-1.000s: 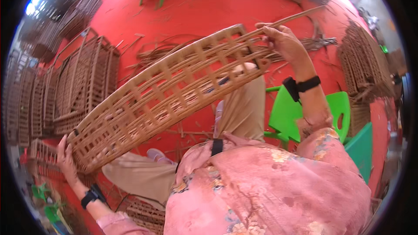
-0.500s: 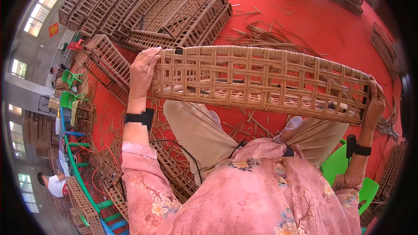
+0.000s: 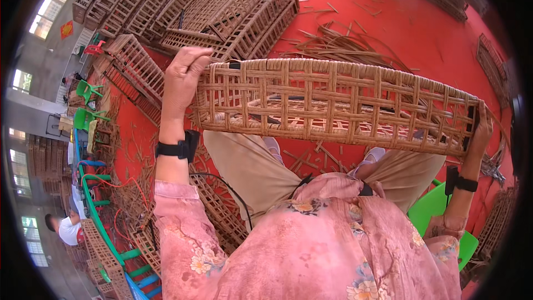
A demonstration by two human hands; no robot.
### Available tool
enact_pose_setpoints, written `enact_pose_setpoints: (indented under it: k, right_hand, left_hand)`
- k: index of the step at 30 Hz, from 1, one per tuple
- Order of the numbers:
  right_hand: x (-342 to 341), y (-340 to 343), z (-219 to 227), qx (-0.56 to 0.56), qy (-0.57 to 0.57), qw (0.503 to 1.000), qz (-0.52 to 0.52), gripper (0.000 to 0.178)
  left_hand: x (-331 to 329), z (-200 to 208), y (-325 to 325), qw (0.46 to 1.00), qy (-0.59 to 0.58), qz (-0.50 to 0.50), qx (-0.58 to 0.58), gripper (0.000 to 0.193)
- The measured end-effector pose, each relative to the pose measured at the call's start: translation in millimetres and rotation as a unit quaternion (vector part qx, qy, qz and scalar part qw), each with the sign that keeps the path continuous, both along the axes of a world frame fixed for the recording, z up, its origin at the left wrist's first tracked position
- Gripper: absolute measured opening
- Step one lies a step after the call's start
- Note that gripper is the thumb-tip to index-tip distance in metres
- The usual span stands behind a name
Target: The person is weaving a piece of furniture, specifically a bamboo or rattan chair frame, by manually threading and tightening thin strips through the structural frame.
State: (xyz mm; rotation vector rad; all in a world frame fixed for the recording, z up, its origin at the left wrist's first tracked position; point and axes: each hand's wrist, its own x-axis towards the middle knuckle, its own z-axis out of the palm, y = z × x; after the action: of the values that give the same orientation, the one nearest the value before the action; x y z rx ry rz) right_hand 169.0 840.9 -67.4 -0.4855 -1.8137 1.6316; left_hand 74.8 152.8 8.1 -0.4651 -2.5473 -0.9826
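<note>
A long woven rattan basket (image 3: 333, 100) is tipped up on its side above my thighs, its open-lattice wall facing me. My left hand (image 3: 186, 72) is at its upper left corner, the thumb side against the end wall. The fingertips there are slightly blurred and stick up over the rim. At the other end, my right hand (image 3: 482, 128) is closed round the right corner, with part of its fingers hidden behind the wall. A dark strip shows on the rim near each end. Through the lattice, the basket's woven base is partly visible.
Stacked woven frames (image 3: 233, 16) stand on the red floor at the far left. Loose rattan strips (image 3: 350, 44) lie beyond the basket, and scraps litter the floor by my feet. A green chair (image 3: 433, 208) is at my right. Another person (image 3: 68, 229) is at the far left.
My left fingers have risen a little above the basket's corner. The basket has shifted slightly to the right; my right hand keeps its hold.
</note>
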Motion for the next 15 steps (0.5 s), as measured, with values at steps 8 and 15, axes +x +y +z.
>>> enact_pose_setpoints:
  k: [8, 15]
  right_hand:
    - [1.8, -12.9, 3.5, -0.018, -0.015, 1.000, -0.006, 0.030]
    - [0.7, -6.8, -2.7, -0.021, 0.016, 0.999, 0.024, 0.031]
  left_hand:
    - [9.3, 9.8, 19.1, 0.990, -0.082, -0.106, -0.054, 0.043]
    - [4.8, -5.4, 20.1, 0.973, 0.111, -0.109, -0.168, 0.037]
